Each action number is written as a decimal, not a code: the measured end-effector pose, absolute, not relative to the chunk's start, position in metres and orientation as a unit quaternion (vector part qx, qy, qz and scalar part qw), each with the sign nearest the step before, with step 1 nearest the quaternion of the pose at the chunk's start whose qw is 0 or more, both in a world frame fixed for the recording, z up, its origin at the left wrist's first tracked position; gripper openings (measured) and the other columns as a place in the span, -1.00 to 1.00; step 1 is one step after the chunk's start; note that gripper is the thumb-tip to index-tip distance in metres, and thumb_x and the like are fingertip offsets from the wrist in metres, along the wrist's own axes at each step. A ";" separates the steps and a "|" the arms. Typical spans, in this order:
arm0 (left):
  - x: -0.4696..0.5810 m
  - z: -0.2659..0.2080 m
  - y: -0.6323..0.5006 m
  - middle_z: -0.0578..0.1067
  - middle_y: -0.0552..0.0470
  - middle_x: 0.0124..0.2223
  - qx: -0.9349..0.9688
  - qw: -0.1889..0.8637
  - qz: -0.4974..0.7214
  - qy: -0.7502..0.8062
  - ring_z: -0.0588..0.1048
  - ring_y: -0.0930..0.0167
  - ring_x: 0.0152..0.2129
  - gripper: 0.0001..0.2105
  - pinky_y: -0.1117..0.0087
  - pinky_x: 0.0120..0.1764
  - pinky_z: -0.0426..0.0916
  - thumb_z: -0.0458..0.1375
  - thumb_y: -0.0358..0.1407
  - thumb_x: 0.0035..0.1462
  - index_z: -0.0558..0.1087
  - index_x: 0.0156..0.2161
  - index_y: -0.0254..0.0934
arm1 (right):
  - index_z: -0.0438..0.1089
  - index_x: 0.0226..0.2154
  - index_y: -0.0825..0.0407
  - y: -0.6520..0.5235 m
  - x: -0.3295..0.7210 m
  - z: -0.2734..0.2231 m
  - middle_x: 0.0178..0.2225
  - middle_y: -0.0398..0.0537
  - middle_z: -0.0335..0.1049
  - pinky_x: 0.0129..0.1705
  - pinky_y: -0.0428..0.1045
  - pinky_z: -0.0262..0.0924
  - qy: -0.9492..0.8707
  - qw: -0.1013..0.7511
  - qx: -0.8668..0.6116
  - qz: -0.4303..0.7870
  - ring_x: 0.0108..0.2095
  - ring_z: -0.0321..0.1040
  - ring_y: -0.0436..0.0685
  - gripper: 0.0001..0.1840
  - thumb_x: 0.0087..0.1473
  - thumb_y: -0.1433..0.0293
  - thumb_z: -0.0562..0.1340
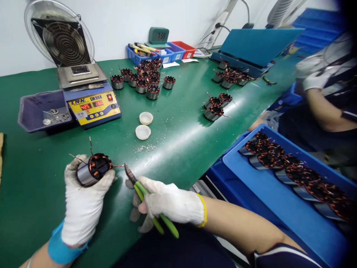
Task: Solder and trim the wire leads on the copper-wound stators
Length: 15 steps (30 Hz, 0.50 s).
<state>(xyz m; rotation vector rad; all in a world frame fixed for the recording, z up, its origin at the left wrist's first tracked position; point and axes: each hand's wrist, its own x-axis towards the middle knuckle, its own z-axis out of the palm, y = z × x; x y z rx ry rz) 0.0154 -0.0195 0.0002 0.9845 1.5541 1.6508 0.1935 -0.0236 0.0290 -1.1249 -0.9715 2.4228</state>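
A white wall (111, 33) backed the green tabletop (173, 149); a blue tray (259, 193) of wound cores stood beside it on the right. The gloved right hand (167, 201) was wrapped around green-handled pliers (142, 188). The gloved left hand (82, 197) curled around a wound core (96, 169), over the tabletop near its front. Two white caps (142, 132) lay beyond. The pliers' tips met the end of a copper lead (118, 165).
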 end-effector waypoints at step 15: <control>0.016 0.004 -0.020 0.32 0.10 -0.01 0.382 0.335 0.630 0.588 0.40 0.42 -0.16 -0.39 0.48 -0.19 0.40 0.41 -0.40 -0.39 0.29 -0.14 -0.12 | 0.11 0.03 -0.04 -0.024 0.195 0.024 -0.36 -0.22 0.21 -0.48 -0.02 0.38 -0.411 0.149 -0.402 0.805 -0.54 0.33 -0.04 -0.40 -0.13 0.52 0.13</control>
